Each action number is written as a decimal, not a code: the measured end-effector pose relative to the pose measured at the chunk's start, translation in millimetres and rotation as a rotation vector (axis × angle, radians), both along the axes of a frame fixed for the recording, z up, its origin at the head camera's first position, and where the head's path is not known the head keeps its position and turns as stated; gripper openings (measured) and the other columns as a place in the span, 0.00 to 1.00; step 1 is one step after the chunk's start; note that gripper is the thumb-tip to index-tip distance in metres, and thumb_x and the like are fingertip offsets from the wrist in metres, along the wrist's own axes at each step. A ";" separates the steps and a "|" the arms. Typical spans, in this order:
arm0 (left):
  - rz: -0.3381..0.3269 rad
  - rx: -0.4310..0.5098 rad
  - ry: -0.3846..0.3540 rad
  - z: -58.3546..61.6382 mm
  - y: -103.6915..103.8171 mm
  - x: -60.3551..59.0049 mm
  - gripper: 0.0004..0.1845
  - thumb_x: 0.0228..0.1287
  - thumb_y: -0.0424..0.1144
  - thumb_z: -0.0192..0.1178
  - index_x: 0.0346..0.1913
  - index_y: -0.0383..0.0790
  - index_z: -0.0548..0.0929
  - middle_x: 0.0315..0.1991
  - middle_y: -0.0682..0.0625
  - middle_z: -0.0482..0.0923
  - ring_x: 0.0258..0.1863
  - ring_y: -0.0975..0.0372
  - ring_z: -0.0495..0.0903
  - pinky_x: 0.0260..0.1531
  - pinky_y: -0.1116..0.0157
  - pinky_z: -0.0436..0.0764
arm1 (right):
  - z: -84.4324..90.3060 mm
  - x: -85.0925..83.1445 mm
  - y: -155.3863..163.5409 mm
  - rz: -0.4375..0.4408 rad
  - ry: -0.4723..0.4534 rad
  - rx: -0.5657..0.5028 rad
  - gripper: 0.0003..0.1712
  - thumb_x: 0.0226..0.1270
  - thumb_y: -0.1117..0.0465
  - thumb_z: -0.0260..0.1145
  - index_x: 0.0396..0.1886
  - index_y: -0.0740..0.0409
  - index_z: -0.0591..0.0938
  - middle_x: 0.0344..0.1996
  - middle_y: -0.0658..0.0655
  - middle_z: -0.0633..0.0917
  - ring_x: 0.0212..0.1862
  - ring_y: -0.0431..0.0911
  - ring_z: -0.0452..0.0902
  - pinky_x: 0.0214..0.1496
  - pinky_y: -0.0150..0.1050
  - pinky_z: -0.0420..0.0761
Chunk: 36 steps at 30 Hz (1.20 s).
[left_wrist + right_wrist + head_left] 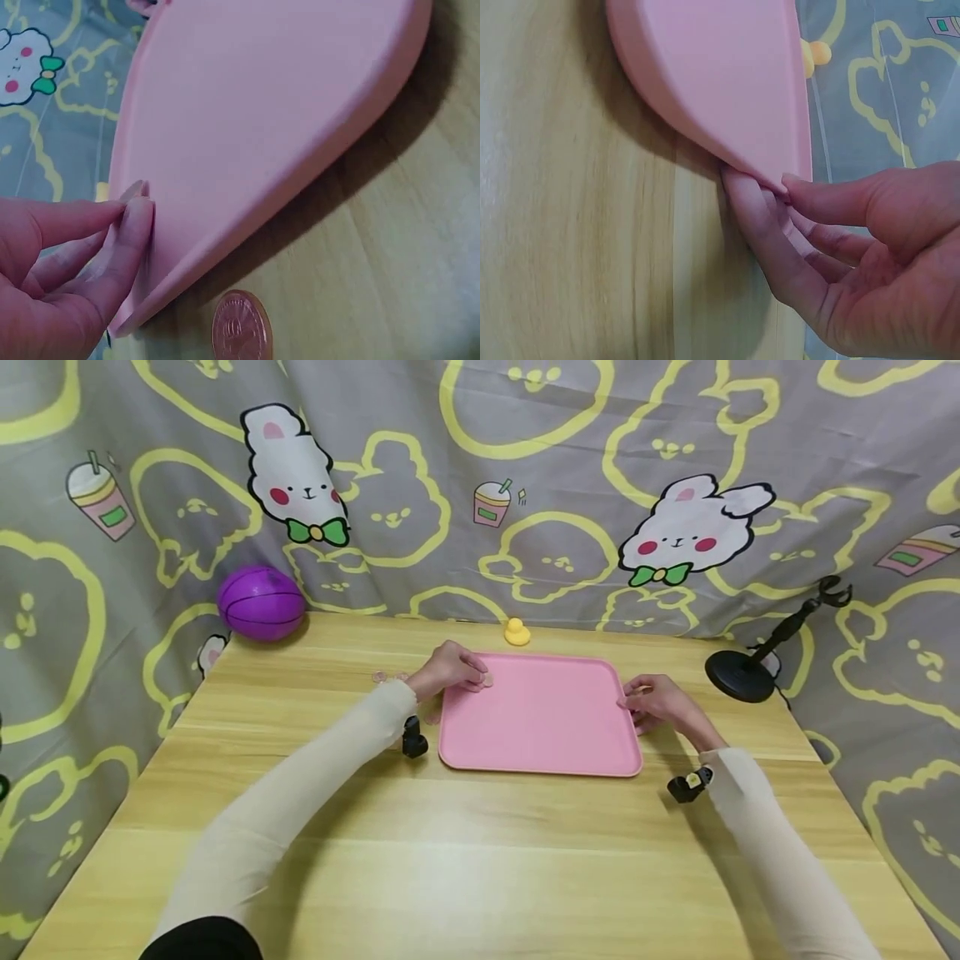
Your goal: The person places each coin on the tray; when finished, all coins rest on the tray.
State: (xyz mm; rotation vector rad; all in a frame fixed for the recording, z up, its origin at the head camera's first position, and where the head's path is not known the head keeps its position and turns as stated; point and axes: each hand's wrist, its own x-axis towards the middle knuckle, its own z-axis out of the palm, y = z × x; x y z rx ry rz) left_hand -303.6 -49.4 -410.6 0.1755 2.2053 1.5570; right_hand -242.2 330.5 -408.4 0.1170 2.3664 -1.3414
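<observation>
My left hand [456,668] is over the upper left corner of a pink tray [536,718]. Thumb and forefinger pinch a coin [488,679], seen nearly edge-on in the left wrist view. At the tray's right side, my right hand [657,702] grips the rim, thumb on top and fingers curled beneath it, as the right wrist view shows. A copper-coloured coin [241,328] with an embossed face lies on the wooden table close to the tray's left edge. A few more round pieces [380,677] lie to the left of the tray, partly behind the left hand.
Behind the tray sits a yellow rubber duck [516,632]. A purple ball [262,603] rests at the table's back left corner, and a black stand [741,675] with a round base stands at the back right. Patterned grey cloth [555,485] hangs behind the wooden table [450,860].
</observation>
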 end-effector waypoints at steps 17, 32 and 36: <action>0.154 0.005 0.019 -2.9 13.2 -2.1 0.13 0.74 0.28 0.61 0.55 0.22 0.84 0.43 0.29 0.88 0.29 0.53 0.91 0.40 0.58 0.91 | -0.6 -2.7 7.2 0.039 -0.026 0.002 0.21 0.79 0.67 0.62 0.61 0.76 0.68 0.27 0.53 0.82 0.27 0.42 0.83 0.31 0.40 0.89; 0.062 -0.052 0.061 7.2 -4.8 1.8 0.16 0.80 0.32 0.55 0.60 0.27 0.83 0.51 0.33 0.87 0.49 0.46 0.88 0.51 0.56 0.88 | -0.8 -4.2 5.5 0.067 -0.040 0.028 0.15 0.79 0.66 0.62 0.52 0.77 0.73 0.28 0.53 0.83 0.29 0.41 0.83 0.34 0.39 0.90; 0.014 -0.095 0.170 12.9 -13.9 2.4 0.15 0.80 0.33 0.54 0.58 0.30 0.86 0.51 0.36 0.87 0.47 0.46 0.88 0.49 0.54 0.88 | 0.3 -4.7 6.6 0.071 -0.042 0.041 0.15 0.79 0.65 0.62 0.52 0.77 0.74 0.27 0.52 0.83 0.28 0.40 0.84 0.33 0.38 0.90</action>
